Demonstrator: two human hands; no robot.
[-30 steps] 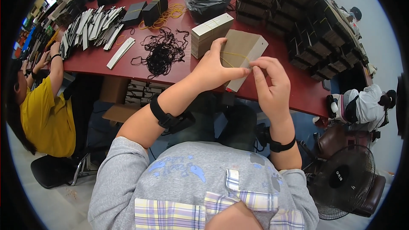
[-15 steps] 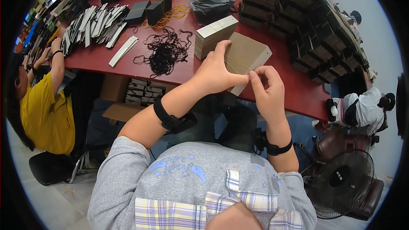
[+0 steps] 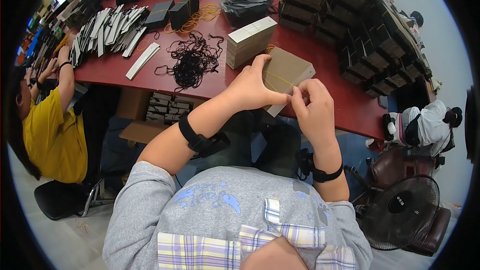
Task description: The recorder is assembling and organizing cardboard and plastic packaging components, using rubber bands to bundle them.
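Note:
A stack of grey-brown cardboard pieces (image 3: 291, 64) is at the table's near edge, tilted, with a yellow rubber band (image 3: 274, 76) across its face. My left hand (image 3: 252, 86) grips the stack from the left, fingers over its far side and thumb along the near side. At the stack's near right corner, my right hand (image 3: 315, 101) is closed in a pinch, with the band running to its fingertips. Just behind stands another banded stack of cardboard (image 3: 247, 49) with a white top.
On the red table (image 3: 205, 82) lie tangled black cords (image 3: 192, 62), a white strip (image 3: 142, 61), a heap of strips (image 3: 107, 32) and yellow bands (image 3: 202, 15). Dark stacks (image 3: 367, 55) rise at right. A person in yellow (image 3: 55, 130) works at left; a fan (image 3: 397, 212) stands lower right.
The held stack has tipped and shifted a little toward me, and its far edge sits lower. Both hands keep their hold, nearly in place.

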